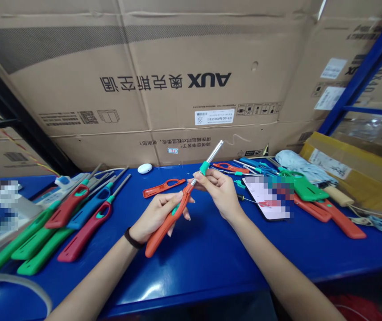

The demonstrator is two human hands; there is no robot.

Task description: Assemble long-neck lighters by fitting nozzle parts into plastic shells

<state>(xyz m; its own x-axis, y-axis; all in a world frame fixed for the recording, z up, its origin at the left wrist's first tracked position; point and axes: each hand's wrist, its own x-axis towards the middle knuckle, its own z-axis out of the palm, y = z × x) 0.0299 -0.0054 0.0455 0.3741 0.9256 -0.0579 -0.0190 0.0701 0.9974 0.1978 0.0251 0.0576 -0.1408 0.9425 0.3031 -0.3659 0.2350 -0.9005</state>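
An orange long-neck gas lighter [164, 232] slants across the middle of the view, its metal tube pointing up and away. My left hand [159, 213] is wrapped round its orange handle, thumb on top. My right hand [219, 191] pinches the metal tube near a green collar [204, 167] with thumb and fingers. Behind my left hand lies a loose orange handle shell [162, 187] on the blue table. Another orange shell part [231, 168] lies beyond my right hand. The inside of the held handle is mostly hidden by my fingers.
Several lighters in green, red and blue [90, 232] lie at left beside a power strip. At right are a phone [266, 198], a screwdriver [244, 198], more lighter parts [341, 218] and a yellow bag [355, 174]. A white oval object [144, 168] stands near the cardboard boxes [164, 53].
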